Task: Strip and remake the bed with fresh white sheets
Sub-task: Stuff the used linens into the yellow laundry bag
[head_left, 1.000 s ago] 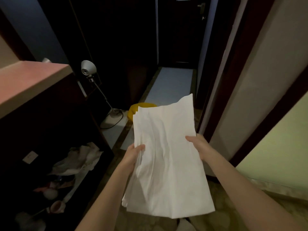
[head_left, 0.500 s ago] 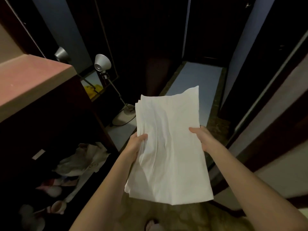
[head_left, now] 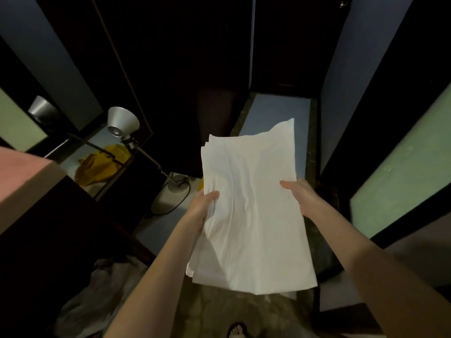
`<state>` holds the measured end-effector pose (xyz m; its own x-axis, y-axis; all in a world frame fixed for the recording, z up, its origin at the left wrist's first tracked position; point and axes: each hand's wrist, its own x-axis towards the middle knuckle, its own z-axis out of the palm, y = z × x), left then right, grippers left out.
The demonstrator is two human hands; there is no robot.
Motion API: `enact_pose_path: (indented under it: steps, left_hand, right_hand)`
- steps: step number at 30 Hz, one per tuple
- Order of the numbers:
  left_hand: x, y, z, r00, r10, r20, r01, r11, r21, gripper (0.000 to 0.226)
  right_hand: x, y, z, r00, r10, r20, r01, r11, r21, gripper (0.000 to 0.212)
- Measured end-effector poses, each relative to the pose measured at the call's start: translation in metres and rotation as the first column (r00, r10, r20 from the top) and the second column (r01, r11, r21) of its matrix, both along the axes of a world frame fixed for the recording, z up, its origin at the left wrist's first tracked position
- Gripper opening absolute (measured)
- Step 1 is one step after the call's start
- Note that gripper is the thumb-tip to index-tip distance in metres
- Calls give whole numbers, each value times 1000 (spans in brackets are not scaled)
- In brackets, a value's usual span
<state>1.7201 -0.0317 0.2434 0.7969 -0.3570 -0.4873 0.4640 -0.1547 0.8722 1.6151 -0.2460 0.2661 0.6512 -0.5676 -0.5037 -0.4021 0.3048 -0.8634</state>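
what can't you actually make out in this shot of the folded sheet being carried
- Bed: nowhere in the head view.
- Fingers of both hands, left and right: under the folded white sheet; only thumbs show.
- Dark hallway end: too dim to read.
- Pale crumpled cloth on the floor, lower left: in shadow, kind unclear.
- Foot: cut by the bottom edge.

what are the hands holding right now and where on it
A folded white sheet, gripped by its long side edges near the middle: left hand on the left edge, right hand on the right.
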Motion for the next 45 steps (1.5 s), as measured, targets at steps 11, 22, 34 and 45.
enact_pose_path:
  steps: [11,22,34,45]
  left_hand:
    - [104,-85,-34,993,91,-77,-91,996,12,32]
    - [188,-231,-147,965,178,-191,-169,984,63,33]
    - [246,-317,-439,980,82,-184,-62,992,111,20]
    - [290,-301,-668,933,-156,-325,187,980,65,43]
  right_hand:
    - [118,-72,-37,996,0,-84,-1,1000,-15,35]
    - [231,-187,-154,977,-30,-213,26,999,-22,33]
    - [283,-243,-432,957,-131,-258,96,985,-145,29]
    - [291,-278,-665,960,66,-270,-92,992,-83,25]
